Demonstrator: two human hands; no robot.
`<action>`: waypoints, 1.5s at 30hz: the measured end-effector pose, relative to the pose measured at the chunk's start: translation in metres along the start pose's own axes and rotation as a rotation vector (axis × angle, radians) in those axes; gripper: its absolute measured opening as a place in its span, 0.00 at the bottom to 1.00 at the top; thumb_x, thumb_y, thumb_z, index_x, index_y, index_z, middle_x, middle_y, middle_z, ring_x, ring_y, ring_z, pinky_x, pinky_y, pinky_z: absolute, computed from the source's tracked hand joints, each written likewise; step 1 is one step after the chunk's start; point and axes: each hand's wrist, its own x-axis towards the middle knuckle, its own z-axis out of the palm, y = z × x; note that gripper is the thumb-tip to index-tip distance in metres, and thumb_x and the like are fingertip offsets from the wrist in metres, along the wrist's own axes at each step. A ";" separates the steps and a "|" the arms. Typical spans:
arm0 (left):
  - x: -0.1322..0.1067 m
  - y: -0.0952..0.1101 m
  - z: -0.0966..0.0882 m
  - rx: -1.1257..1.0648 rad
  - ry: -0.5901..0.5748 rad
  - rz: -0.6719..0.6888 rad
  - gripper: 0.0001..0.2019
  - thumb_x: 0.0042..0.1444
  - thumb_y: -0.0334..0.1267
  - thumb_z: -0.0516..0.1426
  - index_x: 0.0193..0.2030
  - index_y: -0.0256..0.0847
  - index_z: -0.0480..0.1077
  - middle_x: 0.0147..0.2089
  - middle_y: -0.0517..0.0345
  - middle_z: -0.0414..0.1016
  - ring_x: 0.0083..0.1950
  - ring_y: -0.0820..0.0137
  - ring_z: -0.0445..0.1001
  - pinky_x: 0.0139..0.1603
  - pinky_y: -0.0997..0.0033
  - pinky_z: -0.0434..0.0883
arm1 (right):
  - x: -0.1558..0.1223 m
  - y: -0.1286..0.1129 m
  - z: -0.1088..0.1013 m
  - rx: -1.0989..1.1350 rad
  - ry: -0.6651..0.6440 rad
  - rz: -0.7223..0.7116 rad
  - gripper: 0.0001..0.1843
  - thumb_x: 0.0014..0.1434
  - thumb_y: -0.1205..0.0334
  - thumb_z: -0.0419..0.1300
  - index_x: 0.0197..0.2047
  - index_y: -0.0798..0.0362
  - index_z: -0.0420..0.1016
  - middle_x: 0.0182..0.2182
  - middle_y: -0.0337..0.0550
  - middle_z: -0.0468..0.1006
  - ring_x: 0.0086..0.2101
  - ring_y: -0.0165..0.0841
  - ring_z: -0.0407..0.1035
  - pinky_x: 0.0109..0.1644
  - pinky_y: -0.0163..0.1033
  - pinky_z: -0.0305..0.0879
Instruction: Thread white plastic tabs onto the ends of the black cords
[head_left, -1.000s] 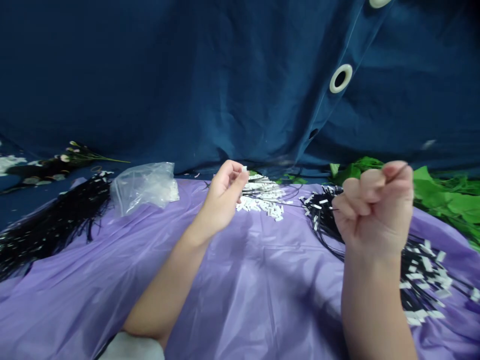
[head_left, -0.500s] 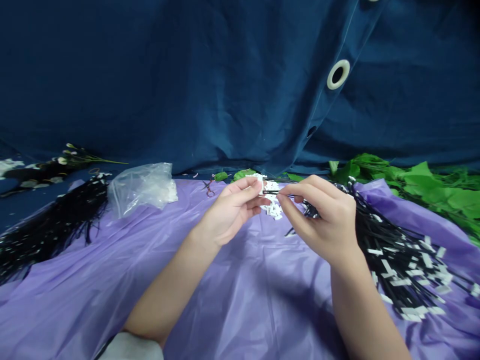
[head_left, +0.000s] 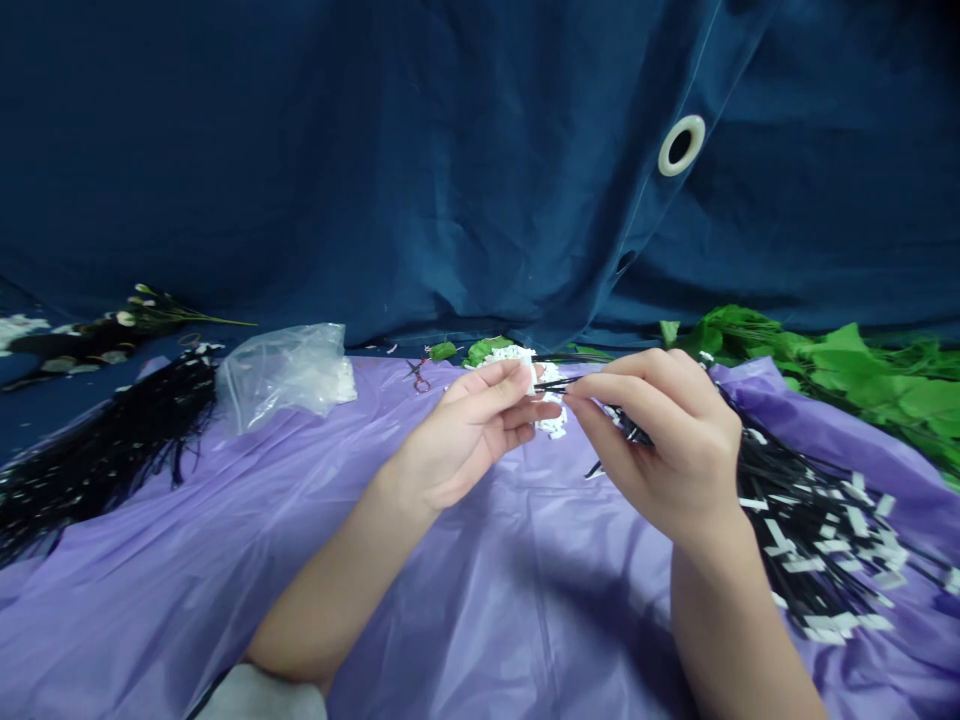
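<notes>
My left hand [head_left: 480, 420] pinches a small white piece [head_left: 530, 375] between thumb and fingers. My right hand [head_left: 664, 430] is closed on thin black cords [head_left: 551, 386], held between thumb and forefinger; they run leftward to the white piece. Whether the cord ends go into the piece or lie against it I cannot tell. Behind the hands lies a pile of small white pieces [head_left: 553, 425], partly hidden. To the right, beyond my wrist, spreads a bundle of black cords with white tips [head_left: 817, 540].
Purple sheeting [head_left: 480, 600] covers the work surface. At the left lie another black cord bundle [head_left: 112, 450] and a clear plastic bag [head_left: 281, 375] with white pieces inside. Small scissors [head_left: 418, 375] rest near the back edge. Green leaves [head_left: 855, 380] stand right, before a blue curtain [head_left: 375, 170].
Both hands have shifted slightly to the right, the right hand a little more. The white piece and the black cords have moved along with them.
</notes>
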 end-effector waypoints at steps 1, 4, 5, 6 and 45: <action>0.000 0.000 0.000 -0.005 0.003 -0.013 0.11 0.54 0.41 0.64 0.40 0.38 0.72 0.39 0.57 0.74 0.40 0.72 0.77 0.40 0.74 0.68 | 0.000 0.000 0.000 -0.007 -0.001 -0.010 0.07 0.58 0.71 0.64 0.38 0.50 0.74 0.32 0.39 0.77 0.32 0.30 0.68 0.34 0.37 0.61; -0.001 0.000 0.001 -0.029 0.016 -0.041 0.11 0.54 0.41 0.64 0.41 0.38 0.73 0.39 0.56 0.75 0.40 0.72 0.77 0.40 0.73 0.69 | -0.001 0.001 -0.001 -0.030 -0.010 -0.027 0.08 0.58 0.72 0.63 0.38 0.50 0.74 0.33 0.38 0.77 0.32 0.29 0.68 0.34 0.37 0.60; -0.001 0.000 0.001 -0.038 0.018 -0.045 0.11 0.54 0.41 0.64 0.41 0.38 0.73 0.39 0.56 0.75 0.40 0.71 0.77 0.40 0.73 0.69 | -0.001 0.001 -0.002 -0.035 -0.014 -0.030 0.08 0.58 0.72 0.63 0.38 0.50 0.74 0.33 0.38 0.77 0.32 0.29 0.67 0.34 0.37 0.59; -0.001 0.000 0.001 -0.045 0.019 -0.047 0.12 0.54 0.41 0.64 0.41 0.38 0.73 0.39 0.56 0.75 0.40 0.71 0.77 0.40 0.73 0.69 | -0.001 0.001 -0.002 -0.038 -0.022 -0.031 0.08 0.58 0.72 0.63 0.38 0.49 0.74 0.33 0.38 0.77 0.32 0.29 0.67 0.34 0.37 0.59; 0.027 0.034 -0.044 0.273 0.204 0.281 0.18 0.47 0.41 0.66 0.44 0.34 0.74 0.42 0.48 0.78 0.39 0.67 0.78 0.31 0.76 0.68 | -0.011 0.082 0.005 0.515 -0.416 0.762 0.21 0.57 0.48 0.62 0.24 0.55 0.66 0.17 0.32 0.61 0.19 0.22 0.53 0.22 0.31 0.48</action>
